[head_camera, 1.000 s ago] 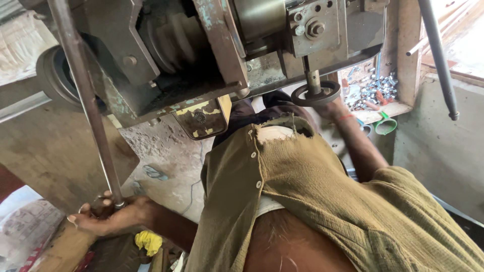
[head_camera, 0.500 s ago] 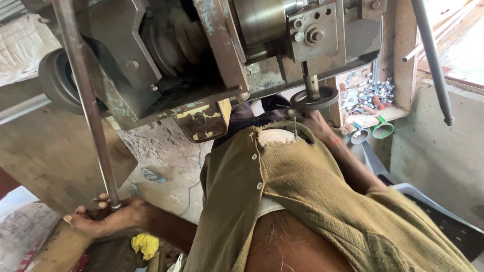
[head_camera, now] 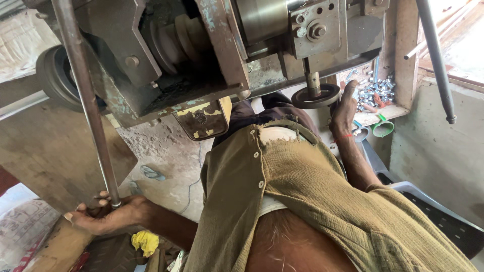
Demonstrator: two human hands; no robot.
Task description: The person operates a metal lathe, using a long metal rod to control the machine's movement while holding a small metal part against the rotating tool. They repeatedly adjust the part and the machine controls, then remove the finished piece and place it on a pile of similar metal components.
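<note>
Looking down from the head camera, the left hand [head_camera: 103, 217] is wrapped around the lower end of a long metal rod [head_camera: 85, 103], fingers closed on it, while the rod's top runs out of the picture. The right hand [head_camera: 344, 107] rests against the rim of a small black handwheel [head_camera: 316, 95] under the grey machine [head_camera: 201, 55]; whether its fingers grip the wheel cannot be told, since the olive shirt [head_camera: 312, 201] hides much of the arm.
</note>
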